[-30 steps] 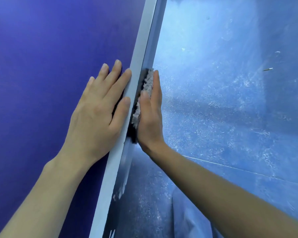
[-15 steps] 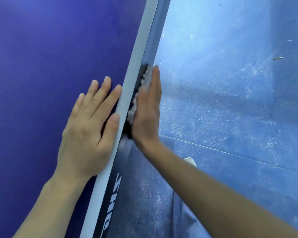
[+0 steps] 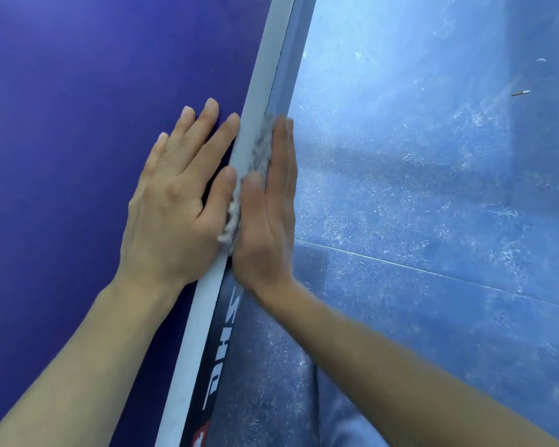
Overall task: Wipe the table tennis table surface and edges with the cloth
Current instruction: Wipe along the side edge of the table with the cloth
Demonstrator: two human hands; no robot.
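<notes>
Deep purple-blue filled the left half of the view: the top of the table tennis table [image 3: 78, 124], seen from above and running from near to far. On it lay the left hand [image 3: 175, 201], palm down and spread flat, with the fingers straight and pointing away. It held nothing, and the tips of the forefinger and thumb reached the white band [image 3: 265, 59] along the table's right rim.

Just right of that band, a grey, fluffy cloth [image 3: 259, 153] was squeezed against the table's side edge, with a paler tuft showing at its near end between the two thumbs. The right hand [image 3: 268, 217] stood on edge beside it, palm turned to the left. Its fingers were straight and close together, pressing the cloth to the edge rather than curling round it. The fingertips were blurred, so how far the cloth ran beneath them could not be told.

Nearer than the right wrist, the dark side panel [image 3: 220, 359] under the band bore white letters, with a red mark at its nearest end.

To the right, well below the table, lay a blue floor [image 3: 433, 188] with pale scuffs. A thin seam [image 3: 433, 272] crossed it at a slant. Far to the right lay what seemed to be a small stick-like scrap [image 3: 521, 93].
</notes>
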